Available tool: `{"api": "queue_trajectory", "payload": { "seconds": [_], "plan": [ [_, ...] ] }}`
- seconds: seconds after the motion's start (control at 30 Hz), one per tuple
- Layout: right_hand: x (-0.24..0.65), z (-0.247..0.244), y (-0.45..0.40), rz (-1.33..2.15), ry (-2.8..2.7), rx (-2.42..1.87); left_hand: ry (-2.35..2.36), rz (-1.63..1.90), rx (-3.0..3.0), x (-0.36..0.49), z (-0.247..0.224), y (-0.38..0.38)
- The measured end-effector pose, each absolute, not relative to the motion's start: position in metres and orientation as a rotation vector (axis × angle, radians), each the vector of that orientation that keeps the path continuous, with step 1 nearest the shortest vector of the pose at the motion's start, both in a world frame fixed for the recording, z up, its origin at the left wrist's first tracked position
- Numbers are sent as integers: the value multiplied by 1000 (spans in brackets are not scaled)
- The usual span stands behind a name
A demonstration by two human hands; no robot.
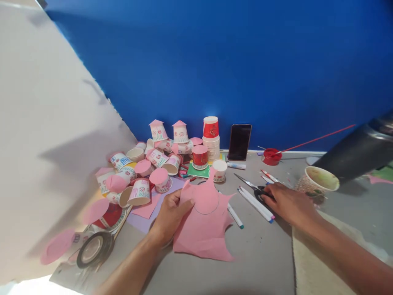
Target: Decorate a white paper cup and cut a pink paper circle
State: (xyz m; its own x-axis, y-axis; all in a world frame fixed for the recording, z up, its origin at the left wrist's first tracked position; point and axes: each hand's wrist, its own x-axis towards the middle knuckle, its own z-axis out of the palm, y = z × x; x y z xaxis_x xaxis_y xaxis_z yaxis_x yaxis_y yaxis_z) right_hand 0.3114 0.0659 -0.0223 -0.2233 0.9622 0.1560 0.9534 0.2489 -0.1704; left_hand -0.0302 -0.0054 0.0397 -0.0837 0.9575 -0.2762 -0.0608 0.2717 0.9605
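My left hand [171,215] pinches the left edge of a sheet of pink paper [202,233], thumb on top. A circle is outlined in its upper part, and its top and right edges have curved cut-outs. On the right, my right hand [287,200] has its fingers closed at the black handles of a pair of scissors [249,183], which lie on the table with the blades pointing up and left. Just below the scissors are several white marker pens [255,205]. Another marker with a green end [236,216] lies by the paper's right edge.
Decorated paper cups [139,191] with pink paper pieces crowd the left. A cup stack [211,141] and a phone [240,142] stand near the blue wall. Black tape [92,249] is lower left; a patterned cup [322,180] and dark cylinder [359,147] stand right.
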Motion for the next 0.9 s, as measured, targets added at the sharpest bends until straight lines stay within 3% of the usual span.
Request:
{"api": "queue_trajectory", "payload": {
  "seconds": [0.1, 0.23, 0.33, 0.9],
  "plan": [
    [315, -18, 61, 319, -2009, -1758, 1342, 1072, 891, -31, 34, -3],
    [309, -5, 52, 1249, -1486, -1453, 1337, 1027, 919, -34, 28, -1],
    [301, 1, 50, 1590, -1355, -1287, 1267, 985, 909, -37, 24, 0],
    [276, -15, 31, 2122, -1635, -1062, 1226, 957, 938, -42, 16, 0]
  ]
}}
